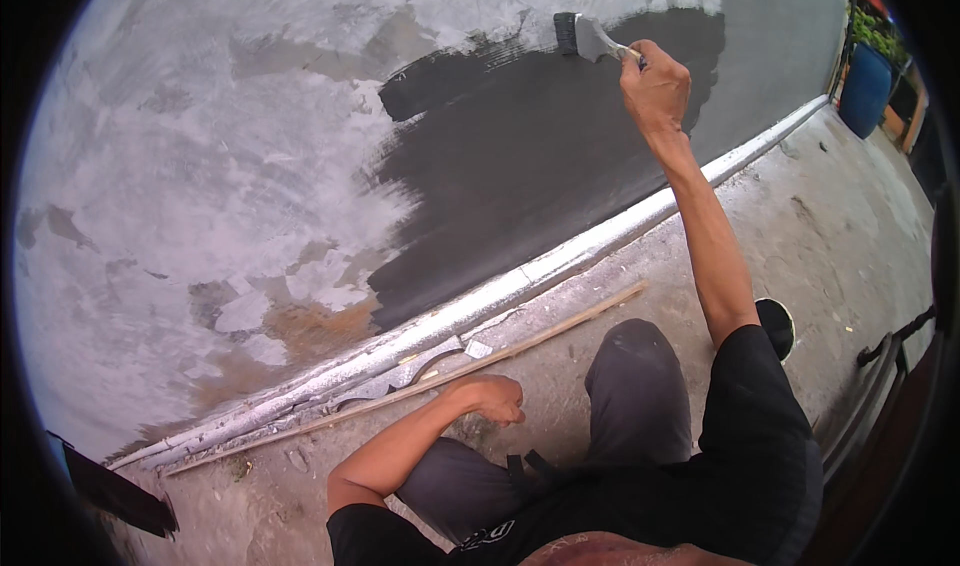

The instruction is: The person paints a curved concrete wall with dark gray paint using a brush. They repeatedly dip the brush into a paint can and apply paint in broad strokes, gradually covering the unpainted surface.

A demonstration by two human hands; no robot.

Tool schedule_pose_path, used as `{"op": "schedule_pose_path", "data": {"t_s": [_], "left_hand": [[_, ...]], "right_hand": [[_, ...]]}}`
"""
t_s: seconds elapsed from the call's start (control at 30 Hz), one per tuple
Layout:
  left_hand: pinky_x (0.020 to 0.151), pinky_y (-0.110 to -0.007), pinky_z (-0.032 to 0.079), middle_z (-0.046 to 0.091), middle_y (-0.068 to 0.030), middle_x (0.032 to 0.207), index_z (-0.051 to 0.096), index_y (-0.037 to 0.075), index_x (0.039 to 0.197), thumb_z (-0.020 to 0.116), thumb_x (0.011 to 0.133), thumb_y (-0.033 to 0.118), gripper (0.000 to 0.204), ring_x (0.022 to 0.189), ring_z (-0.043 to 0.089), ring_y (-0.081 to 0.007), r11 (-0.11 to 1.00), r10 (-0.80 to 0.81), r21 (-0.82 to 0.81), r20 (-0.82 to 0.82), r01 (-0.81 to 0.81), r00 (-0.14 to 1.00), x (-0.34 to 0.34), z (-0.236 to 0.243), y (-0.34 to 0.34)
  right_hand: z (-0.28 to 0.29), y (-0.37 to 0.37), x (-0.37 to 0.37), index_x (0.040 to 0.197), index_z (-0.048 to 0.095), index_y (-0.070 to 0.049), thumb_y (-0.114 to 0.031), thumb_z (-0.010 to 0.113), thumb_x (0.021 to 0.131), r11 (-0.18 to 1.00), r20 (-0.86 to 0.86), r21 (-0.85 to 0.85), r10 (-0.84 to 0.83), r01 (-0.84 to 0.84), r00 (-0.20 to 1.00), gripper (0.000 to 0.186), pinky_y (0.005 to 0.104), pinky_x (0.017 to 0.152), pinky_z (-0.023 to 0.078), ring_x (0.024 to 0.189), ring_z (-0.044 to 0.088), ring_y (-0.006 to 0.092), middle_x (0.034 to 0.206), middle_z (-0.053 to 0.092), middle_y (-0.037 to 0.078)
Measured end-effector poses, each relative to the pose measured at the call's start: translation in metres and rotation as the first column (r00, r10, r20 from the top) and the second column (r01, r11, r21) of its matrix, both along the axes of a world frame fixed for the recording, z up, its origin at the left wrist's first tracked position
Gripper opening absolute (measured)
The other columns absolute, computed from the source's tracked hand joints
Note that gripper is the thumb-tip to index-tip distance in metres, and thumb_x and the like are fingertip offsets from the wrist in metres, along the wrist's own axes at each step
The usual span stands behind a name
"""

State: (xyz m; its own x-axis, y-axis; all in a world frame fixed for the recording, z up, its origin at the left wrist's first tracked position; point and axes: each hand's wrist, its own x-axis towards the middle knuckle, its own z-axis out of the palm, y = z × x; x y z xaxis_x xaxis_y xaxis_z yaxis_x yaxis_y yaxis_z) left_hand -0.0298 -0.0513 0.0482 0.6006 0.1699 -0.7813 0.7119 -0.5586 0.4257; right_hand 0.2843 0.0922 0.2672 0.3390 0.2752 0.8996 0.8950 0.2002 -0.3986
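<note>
My right hand (655,91) grips a paintbrush (620,51) by its handle, its dark-loaded bristles against the upper part of the wall (150,136). A dark grey painted patch (520,166) spreads below the brush, with mottled pale plaster to its left and smoother grey to its right. A white-streaked ledge (530,271) runs along the wall's foot. My left hand (492,401) hangs above the ground near my knees, fingers curled, with nothing visible in it. A round container of dark contents (775,328) stands beside my right arm, partly hidden by it.
A long wooden strip (590,318) lies along the ground (800,206) below the ledge, beside some rubble. A blue barrel (865,91) and plants (875,36) stand at the far right. Dark rails (890,366) edge the right side; a dark panel (110,481) is at lower left.
</note>
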Motion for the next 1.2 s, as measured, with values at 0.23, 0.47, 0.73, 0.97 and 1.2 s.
{"op": "schedule_pose_path", "data": {"t_s": [0.23, 0.47, 0.73, 0.97, 1.2], "left_hand": [[0.074, -0.042, 0.049, 0.071, -0.0141, 0.077, 0.071, 0.002, 0.076, 0.056, 0.081, 0.035, 0.036, 0.078, 0.067, -0.0295, 1.000, -0.007, 0.013, 0.017, 0.007, 1.000, 0.000, 0.014, -0.006], [0.076, -0.042, 0.050, 0.072, -0.0145, 0.082, 0.074, 0.005, 0.079, 0.056, 0.081, 0.036, 0.036, 0.083, 0.068, -0.0306, 0.999, -0.030, 0.014, -0.033, 0.030, 0.999, 0.000, 0.008, -0.004], [0.076, -0.042, 0.050, 0.072, -0.0153, 0.083, 0.073, 0.002, 0.085, 0.057, 0.080, 0.037, 0.039, 0.082, 0.068, -0.0308, 1.000, -0.025, 0.008, -0.032, 0.025, 0.999, -0.006, 0.000, 0.000], [0.075, -0.042, 0.050, 0.071, -0.0180, 0.083, 0.071, 0.000, 0.087, 0.057, 0.079, 0.036, 0.040, 0.081, 0.067, -0.0329, 0.999, -0.013, 0.033, -0.051, 0.015, 0.999, 0.010, 0.018, 0.002], [0.073, -0.044, 0.050, 0.070, -0.0206, 0.084, 0.072, 0.000, 0.088, 0.056, 0.077, 0.036, 0.041, 0.080, 0.067, -0.0332, 0.997, 0.018, 0.080, -0.043, -0.014, 0.999, 0.000, -0.005, 0.007]], "right_hand": [[-0.024, 0.003, -0.094, 0.081, 0.055, -0.003, -0.007, 0.068, 0.085, 0.995, 0.146, 0.046, 0.081, -0.089, 0.986, 0.014, 0.0433, 0.055, 0.051, 0.064, 0.064, 0.0361, 0.078, 0.063, 0.014], [-0.027, -0.026, -0.197, 0.086, 0.057, -0.001, -0.004, 0.068, 0.082, 0.769, 0.171, 0.027, 0.626, -0.639, 0.761, 0.012, 0.0396, 0.051, 0.050, 0.062, 0.064, 0.0325, 0.074, 0.061, 0.014], [-0.011, 0.019, -0.007, 0.089, 0.071, -0.003, -0.015, 0.069, 0.083, 0.954, -0.038, -0.012, 0.299, -0.299, 0.954, 0.014, 0.0360, 0.057, 0.048, 0.056, 0.061, 0.0244, 0.066, 0.065, 0.011], [-0.007, 0.035, 0.113, 0.084, 0.066, -0.003, -0.016, 0.067, 0.084, 0.941, 0.007, 0.008, -0.338, 0.338, 0.941, 0.013, 0.0477, 0.064, 0.051, 0.073, 0.067, 0.0369, 0.076, 0.068, 0.016], [-0.019, 0.001, -0.076, 0.088, 0.061, -0.001, -0.006, 0.068, 0.084, 0.948, 0.113, 0.103, 0.289, -0.300, 0.951, 0.009, 0.0402, 0.054, 0.051, 0.063, 0.065, 0.0332, 0.077, 0.063, 0.013]]}}
